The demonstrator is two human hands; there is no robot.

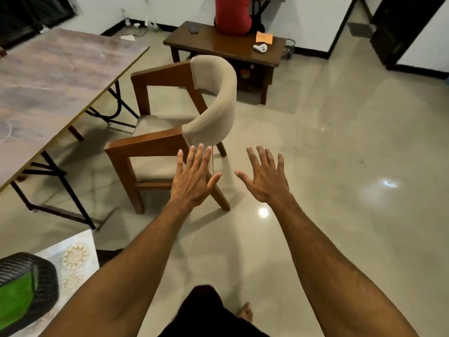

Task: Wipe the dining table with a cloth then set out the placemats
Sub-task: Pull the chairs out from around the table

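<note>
Two hands, both mine to steer, both carrying nothing.

Left hand: I am holding it flat in the air, fingers straight and spread, thumb out. Its fingertips are lying over the back of the chair from this view; whether they are touching it I cannot tell.

Right hand: I am holding it the same way just beside the left, over bare floor.

Dining table: lying well off to the left of the left hand.

Cloth: I am not finding one for certain. An orange square is lying on a low wooden table far beyond the right fingertips; it may be the cloth.

Placemats: a pale patterned sheet is lying behind the left hand, beside that forearm, next to a green and black object; possibly one.

Step, as I am judging it: fetching the cloth. Doing it well means going round the chair rather than over it, taking the cloth in one hand, and leaving the mats until the whole tabletop is wiped, far edge first.
</note>
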